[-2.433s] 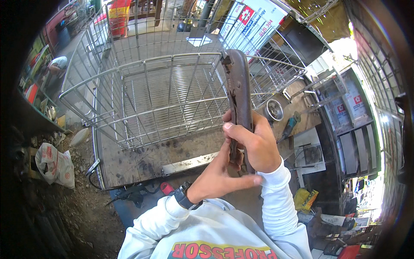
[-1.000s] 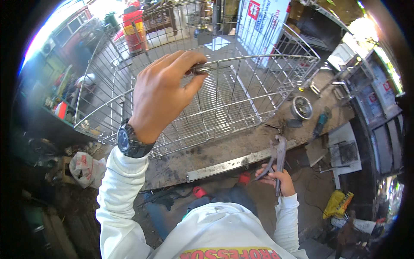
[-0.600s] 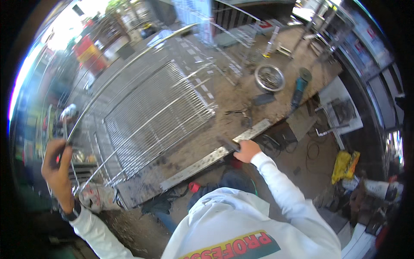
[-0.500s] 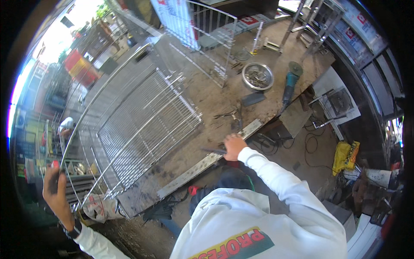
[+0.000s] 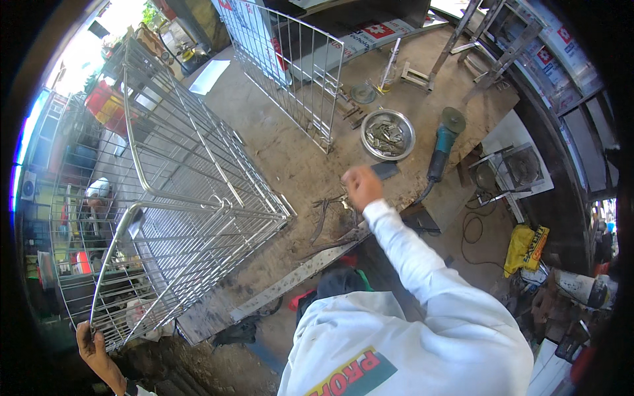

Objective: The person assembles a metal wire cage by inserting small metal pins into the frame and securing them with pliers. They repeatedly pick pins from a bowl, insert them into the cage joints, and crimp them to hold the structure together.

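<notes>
A large silver wire cage (image 5: 228, 178) stands tilted over the left side of the brown worktable (image 5: 422, 72). My left hand (image 5: 99, 356) is at its near left corner, the fingers curled round the frame wire. My right hand (image 5: 363, 188) hovers over the table's near part, bent and slightly blurred; its fingertips are hidden below it. Just left of it lie dark pliers (image 5: 321, 214). A dark flat bar (image 5: 323, 249) rests along the table's near edge. Beyond my right hand are a dark flat plate (image 5: 385, 170) and a steel bowl (image 5: 409, 140) of short metal pieces.
A teal angle grinder (image 5: 444, 145) lies at the table's right, its cord running off the edge. A wire panel (image 5: 290, 72) stands upright at the back. Metal legs (image 5: 449, 43) rise at the far right. A yellow bag (image 5: 526, 247) sits on the floor. Another person (image 5: 99, 191) shows behind the cage.
The wire cage has swung and tilted, showing more of its sides. My left hand has come down to its near corner. My right hand has moved from the table edge toward the bowl.
</notes>
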{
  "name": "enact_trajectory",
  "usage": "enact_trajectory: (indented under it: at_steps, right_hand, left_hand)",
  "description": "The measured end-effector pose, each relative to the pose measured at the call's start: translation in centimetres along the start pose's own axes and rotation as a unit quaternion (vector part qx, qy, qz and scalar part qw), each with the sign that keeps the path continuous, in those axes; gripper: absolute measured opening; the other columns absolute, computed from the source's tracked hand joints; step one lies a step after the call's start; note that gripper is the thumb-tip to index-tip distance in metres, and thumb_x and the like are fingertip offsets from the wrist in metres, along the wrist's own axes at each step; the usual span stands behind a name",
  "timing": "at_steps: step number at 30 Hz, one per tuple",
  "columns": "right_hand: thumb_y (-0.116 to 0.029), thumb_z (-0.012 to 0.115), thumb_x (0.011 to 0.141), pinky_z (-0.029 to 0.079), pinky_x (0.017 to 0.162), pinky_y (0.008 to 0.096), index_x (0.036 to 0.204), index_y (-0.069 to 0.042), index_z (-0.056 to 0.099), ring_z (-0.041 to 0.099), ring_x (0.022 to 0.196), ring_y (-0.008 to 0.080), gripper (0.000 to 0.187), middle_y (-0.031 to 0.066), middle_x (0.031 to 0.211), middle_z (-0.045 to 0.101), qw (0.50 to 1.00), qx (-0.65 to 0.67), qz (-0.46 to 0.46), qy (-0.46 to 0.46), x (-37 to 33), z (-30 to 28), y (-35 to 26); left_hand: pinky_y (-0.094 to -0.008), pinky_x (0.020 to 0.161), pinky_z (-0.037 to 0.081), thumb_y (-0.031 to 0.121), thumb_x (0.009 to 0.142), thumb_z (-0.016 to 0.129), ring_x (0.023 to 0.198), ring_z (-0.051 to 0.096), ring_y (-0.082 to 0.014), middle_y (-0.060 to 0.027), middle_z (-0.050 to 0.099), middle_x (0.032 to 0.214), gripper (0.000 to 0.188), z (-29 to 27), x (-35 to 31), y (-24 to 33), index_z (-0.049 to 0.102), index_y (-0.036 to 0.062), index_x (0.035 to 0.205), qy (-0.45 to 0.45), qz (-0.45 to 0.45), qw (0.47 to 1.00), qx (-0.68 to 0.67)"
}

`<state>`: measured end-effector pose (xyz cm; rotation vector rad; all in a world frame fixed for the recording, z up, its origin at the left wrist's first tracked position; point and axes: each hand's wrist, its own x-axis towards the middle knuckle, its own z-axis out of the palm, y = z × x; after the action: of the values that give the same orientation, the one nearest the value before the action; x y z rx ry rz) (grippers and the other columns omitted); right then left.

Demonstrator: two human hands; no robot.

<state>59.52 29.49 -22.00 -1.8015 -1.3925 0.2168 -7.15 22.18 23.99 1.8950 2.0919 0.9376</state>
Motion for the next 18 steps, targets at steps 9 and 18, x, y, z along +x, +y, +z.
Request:
enact_trajectory:
  at_steps: [9, 18]
  right_hand:
    - [-0.024, 0.071, 0.088, 0.056, 0.096, 0.0492, 0.109, -0.013, 0.079, 0.069, 0.110, 0.0410, 0.025, 0.0187, 0.120, 0.073, 0.949, -0.188, 0.230, -0.104, 14.2, 0.2, 10.7]
    - [-0.020, 0.078, 0.082, 0.054, 0.105, 0.0474, 0.121, -0.013, 0.076, 0.068, 0.120, 0.0364, 0.039, 0.0173, 0.124, 0.073, 0.933, -0.201, 0.277, -0.112, 15.6, 0.7, 11.8]
  left_hand:
    - [-0.0297, 0.100, 0.044, 0.015, 0.091, 0.082, 0.114, 0.057, -0.0156, -0.0064, 0.061, 0.127, 0.041, 0.1, -1.6, -0.5, 0.067, -0.0005, 0.126, 0.032, 0.018, 0.998, -0.058]
    - [-0.0366, 0.112, 0.042, 0.002, 0.094, 0.066, 0.122, 0.060, -0.0224, -0.0108, 0.065, 0.130, 0.033, 0.0, -2.1, -1.2, 0.067, -0.0036, 0.126, 0.076, 0.013, 0.997, -0.022]
